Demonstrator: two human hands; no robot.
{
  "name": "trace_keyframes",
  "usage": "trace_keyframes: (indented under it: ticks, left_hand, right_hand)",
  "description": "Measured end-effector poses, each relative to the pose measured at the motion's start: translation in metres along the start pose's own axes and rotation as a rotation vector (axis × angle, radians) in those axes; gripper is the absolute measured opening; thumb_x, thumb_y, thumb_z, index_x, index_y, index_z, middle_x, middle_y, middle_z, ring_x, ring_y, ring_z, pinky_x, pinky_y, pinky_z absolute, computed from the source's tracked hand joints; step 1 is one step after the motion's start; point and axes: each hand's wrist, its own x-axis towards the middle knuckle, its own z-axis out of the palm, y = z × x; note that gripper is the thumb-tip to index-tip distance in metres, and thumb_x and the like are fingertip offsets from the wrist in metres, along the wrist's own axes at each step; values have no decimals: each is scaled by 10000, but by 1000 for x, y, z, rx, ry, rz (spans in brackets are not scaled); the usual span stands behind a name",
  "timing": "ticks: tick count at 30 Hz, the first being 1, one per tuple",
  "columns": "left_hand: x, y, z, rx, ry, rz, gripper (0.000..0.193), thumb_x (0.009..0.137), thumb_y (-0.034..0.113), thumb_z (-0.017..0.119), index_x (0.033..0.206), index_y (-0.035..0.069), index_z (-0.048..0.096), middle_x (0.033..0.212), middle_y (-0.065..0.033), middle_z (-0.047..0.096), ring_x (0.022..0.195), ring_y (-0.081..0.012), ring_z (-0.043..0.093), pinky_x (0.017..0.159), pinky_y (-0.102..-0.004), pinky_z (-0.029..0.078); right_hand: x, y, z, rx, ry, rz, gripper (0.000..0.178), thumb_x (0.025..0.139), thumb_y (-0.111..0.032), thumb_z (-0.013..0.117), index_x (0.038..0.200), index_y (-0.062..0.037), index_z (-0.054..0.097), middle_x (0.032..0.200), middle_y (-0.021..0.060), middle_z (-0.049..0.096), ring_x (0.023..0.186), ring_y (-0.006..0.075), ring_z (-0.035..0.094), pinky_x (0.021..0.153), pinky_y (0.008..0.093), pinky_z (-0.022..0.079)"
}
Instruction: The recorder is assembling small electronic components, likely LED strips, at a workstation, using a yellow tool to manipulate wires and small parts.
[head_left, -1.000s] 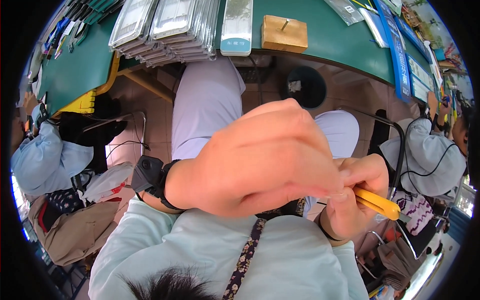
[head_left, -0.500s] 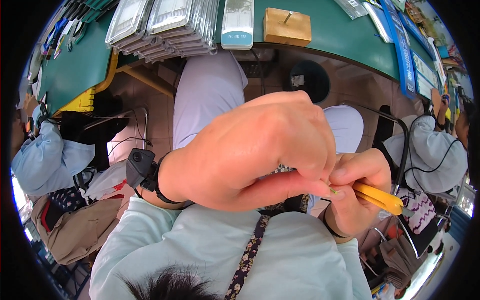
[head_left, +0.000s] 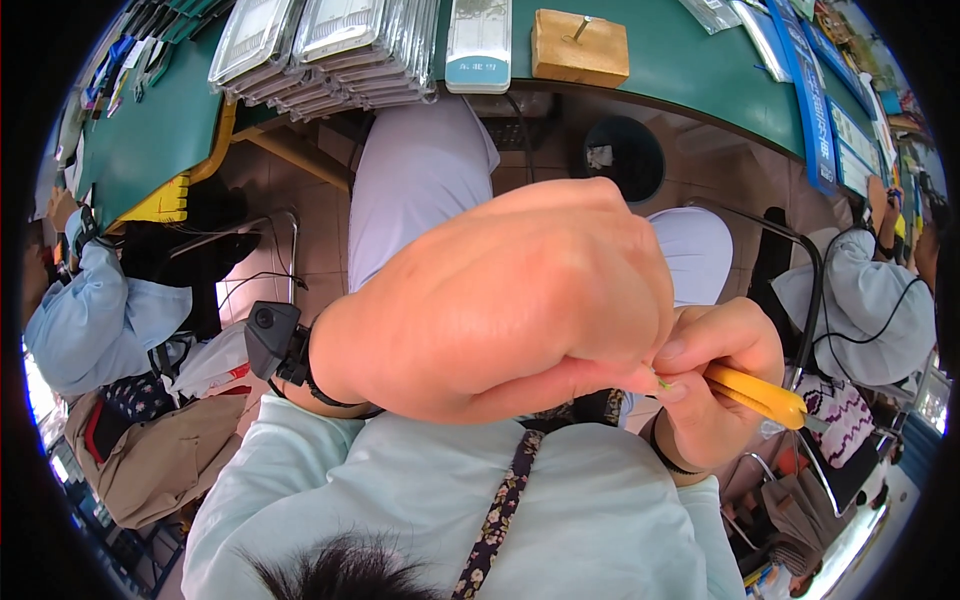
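Note:
My left hand [head_left: 510, 290] fills the middle of the view, its back turned up and its fingers curled in. Its thumb and a mostly hidden finger pinch a tiny green piece [head_left: 663, 384], too small to identify. Against it, the thumb and index fingertips of my right hand [head_left: 725, 340] close on the same spot. A slim yellow-handled tool [head_left: 760, 395] with a greyish tip lies held within my right hand, pointing away to the right; its kind I cannot make out. Other fingers are hidden behind the hands.
Ahead is a green table [head_left: 690, 75] with stacked clear plastic cases [head_left: 365, 50], a single case [head_left: 479, 50] and a wooden block [head_left: 580, 48] with a metal pin. Below stands a dark bin [head_left: 625, 160]. Other people sit left [head_left: 90, 320] and right [head_left: 865, 290].
Both hands keep their pinch on the tiny green piece in nearly the same place. My left hand has rolled slightly, narrowing the gap above its thumb.

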Motion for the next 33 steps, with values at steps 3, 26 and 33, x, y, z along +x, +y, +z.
trace_keyframes:
  ticks: [3, 26, 33]
  left_hand:
    - [0, 2, 0, 15, 9, -9, 388, 639, 44, 775, 830, 86, 439, 749, -91, 635, 618, -167, 560, 597, -309, 439]
    - [0, 6, -6, -8, -65, 4, 350, 605, 14, 766, 771, 69, 463, 764, -107, 634, 635, -196, 522, 593, -316, 437]
    - [-3, 15, 3, -7, -45, -61, 263, 662, 18, 718, 747, 57, 472, 760, -119, 636, 636, -207, 520, 605, -331, 446]
  right_hand:
    - [0, 0, 1, -27, 5, -1, 226, 709, 137, 620, 903, 36, 564, 649, 40, 589, 452, -15, 381, 412, 141, 238]
    - [1, -1, -3, -85, -73, 75, 203, 678, 117, 656, 846, 17, 603, 564, -21, 525, 420, -6, 343, 392, 167, 210]
    - [0, 0, 1, -55, -7, 78, 183, 688, 116, 635, 841, 22, 599, 518, -41, 480, 423, -6, 327, 400, 171, 205]
